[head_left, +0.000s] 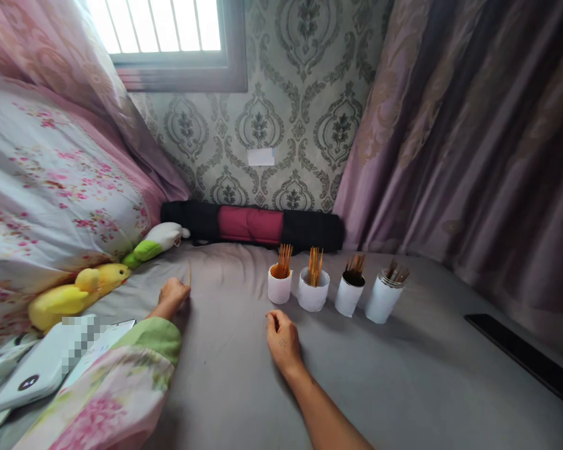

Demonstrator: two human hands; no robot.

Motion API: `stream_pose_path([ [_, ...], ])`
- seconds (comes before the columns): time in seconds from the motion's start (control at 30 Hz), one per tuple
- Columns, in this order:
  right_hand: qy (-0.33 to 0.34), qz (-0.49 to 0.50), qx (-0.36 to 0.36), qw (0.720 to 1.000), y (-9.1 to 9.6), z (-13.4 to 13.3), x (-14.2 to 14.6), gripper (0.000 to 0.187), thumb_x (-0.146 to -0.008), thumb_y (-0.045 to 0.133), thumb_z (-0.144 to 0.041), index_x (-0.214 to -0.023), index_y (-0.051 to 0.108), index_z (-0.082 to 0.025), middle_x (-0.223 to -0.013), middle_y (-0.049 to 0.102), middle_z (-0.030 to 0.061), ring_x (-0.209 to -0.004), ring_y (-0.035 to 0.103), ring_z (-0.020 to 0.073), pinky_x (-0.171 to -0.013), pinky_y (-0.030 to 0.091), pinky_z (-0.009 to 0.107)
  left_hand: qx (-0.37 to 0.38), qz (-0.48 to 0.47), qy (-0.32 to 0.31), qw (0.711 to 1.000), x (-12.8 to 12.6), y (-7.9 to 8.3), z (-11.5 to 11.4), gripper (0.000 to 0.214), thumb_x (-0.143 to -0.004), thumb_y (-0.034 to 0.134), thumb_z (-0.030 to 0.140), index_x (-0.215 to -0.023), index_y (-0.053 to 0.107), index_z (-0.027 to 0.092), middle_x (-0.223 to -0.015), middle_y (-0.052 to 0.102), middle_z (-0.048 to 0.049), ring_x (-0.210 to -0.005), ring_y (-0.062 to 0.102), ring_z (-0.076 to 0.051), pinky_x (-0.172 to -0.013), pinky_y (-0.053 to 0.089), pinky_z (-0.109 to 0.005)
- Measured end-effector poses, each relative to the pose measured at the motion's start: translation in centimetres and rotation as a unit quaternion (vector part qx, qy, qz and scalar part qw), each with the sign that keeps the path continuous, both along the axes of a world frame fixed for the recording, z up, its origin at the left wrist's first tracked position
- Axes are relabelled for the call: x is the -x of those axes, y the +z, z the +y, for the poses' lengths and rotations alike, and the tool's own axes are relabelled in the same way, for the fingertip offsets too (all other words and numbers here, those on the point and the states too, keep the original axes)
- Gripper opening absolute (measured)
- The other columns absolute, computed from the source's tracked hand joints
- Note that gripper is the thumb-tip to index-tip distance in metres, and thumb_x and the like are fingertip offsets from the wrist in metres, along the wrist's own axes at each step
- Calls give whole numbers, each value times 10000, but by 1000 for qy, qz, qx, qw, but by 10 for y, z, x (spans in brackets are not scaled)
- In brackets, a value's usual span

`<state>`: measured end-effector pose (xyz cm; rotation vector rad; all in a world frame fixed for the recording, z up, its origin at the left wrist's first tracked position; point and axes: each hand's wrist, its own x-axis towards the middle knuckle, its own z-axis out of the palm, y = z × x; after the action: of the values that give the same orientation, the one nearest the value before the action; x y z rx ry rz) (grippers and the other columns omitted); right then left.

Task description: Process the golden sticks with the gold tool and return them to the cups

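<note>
1. Patterned wallpaper [304,37] stands behind a gray sheet [234,381], with a black-and-red roll [251,224] lying along the wall and plush toys [89,284] at the left.
2. Four white cups [279,291] stand in a row on the sheet, right of center, each with a bunch of sticks [315,267] poking out.
3. Left hand [173,292] has its fingertips clamped on one thin stick [190,275], roughly upright, well apart from the cups.
4. Right hand [284,340] is just in front of the leftmost cup, fingers curled; I cannot tell whether their tips meet or hold anything.
5. Step in hand, I judge: handling that single stick.
6. Next move seems to call for a firm pinch, with the right hand kept clear of the cups.
</note>
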<state>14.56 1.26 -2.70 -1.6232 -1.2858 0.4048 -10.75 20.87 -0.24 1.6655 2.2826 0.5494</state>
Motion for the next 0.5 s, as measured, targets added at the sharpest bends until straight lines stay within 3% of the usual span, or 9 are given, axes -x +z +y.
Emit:
stream_pose_path([
  [0.23, 1, -4, 8, 1000, 2, -2, 1, 225, -823, 401, -254, -811, 616, -190, -796, 656, 34, -717, 577, 135, -652, 387, 202, 42, 35, 7, 998, -4, -2, -1, 138, -632, 495, 155, -739, 582, 146, -817, 638, -158, -878, 593, -295, -640, 436, -313],
  [0.5, 7, -5, 11, 1000, 2, 0, 0, 242, -827, 394, -267, -831, 624, -191, -808, 660, 36, -717, 582, 135, -652, 389, 203, 40, 45, -12, 998, -4, -1, 0, 189, -637, 506, 157, -804, 581, 107, -902, 618, -202, -929, 572, -321, -676, 423, -337],
])
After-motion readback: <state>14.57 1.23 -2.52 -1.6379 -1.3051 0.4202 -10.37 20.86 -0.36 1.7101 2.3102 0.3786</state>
